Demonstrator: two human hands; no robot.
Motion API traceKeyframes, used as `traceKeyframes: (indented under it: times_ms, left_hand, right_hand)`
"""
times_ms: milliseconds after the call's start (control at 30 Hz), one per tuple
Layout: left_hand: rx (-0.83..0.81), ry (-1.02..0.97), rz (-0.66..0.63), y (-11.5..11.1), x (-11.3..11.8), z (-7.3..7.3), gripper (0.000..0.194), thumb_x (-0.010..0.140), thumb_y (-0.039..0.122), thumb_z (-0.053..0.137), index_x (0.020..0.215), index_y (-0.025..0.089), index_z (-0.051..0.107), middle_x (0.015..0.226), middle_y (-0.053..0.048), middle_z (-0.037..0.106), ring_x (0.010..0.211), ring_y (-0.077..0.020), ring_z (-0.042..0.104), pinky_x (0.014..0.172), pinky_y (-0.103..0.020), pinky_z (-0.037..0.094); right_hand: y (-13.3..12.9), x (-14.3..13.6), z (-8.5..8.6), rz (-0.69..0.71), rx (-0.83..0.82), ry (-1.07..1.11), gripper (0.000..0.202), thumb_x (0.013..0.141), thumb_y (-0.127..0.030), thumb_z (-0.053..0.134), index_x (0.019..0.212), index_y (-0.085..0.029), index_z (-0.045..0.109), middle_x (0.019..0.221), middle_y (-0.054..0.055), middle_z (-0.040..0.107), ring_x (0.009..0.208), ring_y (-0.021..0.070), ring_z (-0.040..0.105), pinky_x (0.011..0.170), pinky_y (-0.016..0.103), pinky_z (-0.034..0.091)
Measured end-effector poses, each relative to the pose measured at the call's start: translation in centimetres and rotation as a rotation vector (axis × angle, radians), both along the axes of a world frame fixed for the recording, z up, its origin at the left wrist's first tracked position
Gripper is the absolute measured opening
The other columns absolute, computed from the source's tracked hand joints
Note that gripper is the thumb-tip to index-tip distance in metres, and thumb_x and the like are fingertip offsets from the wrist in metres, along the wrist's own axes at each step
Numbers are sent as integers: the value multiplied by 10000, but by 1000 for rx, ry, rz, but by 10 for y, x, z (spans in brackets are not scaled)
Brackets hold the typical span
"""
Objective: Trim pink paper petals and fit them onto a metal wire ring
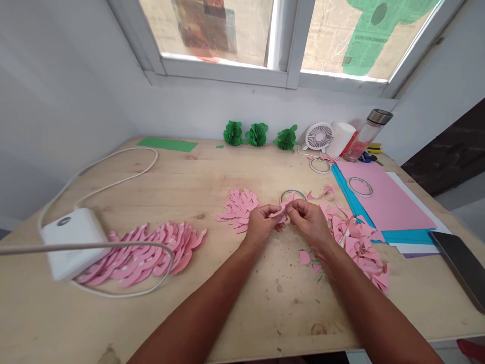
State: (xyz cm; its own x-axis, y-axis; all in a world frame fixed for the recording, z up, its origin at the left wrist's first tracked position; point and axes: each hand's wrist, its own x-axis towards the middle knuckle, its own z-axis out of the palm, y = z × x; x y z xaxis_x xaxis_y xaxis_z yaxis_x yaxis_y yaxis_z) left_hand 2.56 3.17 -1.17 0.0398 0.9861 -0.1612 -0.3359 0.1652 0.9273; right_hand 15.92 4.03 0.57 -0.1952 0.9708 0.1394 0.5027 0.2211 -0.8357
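Note:
My left hand and my right hand meet over the middle of the table, both closed on a small pink paper piece. The thumbs and fingertips pinch it between them, and its lower part is partly hidden by the fingers. Just left of my left hand lies a layered cluster of pink paper petals. Behind the hands is a roll of tape, partly covered. Right of my right hand spreads a heap of pink paper scraps. Farther left, many wavy pink paper strips overlap in a row.
A white power bank with a looping cable stands at left. Green paper balls, a small fan and a glass bottle line the back. Coloured paper sheets and a phone lie right. A green strip rests back left.

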Motion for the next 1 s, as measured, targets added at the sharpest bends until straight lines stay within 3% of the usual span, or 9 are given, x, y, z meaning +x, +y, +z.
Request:
traceKeyframes:
  times_ms: [400, 700, 1000]
  left_hand:
    - [0, 35, 48, 2, 0, -2, 154, 593, 264, 682, 609, 125, 617, 469, 8, 563, 407, -85, 506, 425, -198, 417]
    - [-9, -28, 76, 1, -1, 2, 187, 585, 287, 699, 630, 124, 620, 490, -6, 578, 427, -94, 513, 438, -212, 410]
    - [-22, -65, -9, -1, 0, 3, 223, 572, 315, 710, 633, 124, 613, 501, -13, 579, 460, -106, 526, 450, -217, 414]
  right_hand:
    - [-3, -5, 0, -51, -7, 90, 224, 801, -323, 488, 666, -164, 568, 490, -32, 497, 439, 86, 430, 432, 201, 287]
    - [-1, -2, 2, -168, -86, 208, 242, 774, -373, 514, 728, -157, 612, 478, -26, 514, 434, 101, 440, 434, 210, 296]
    - [0, -4, 4, -72, -212, 349, 339, 755, -422, 551, 535, -174, 480, 468, -37, 472, 444, 79, 381, 467, 218, 284]
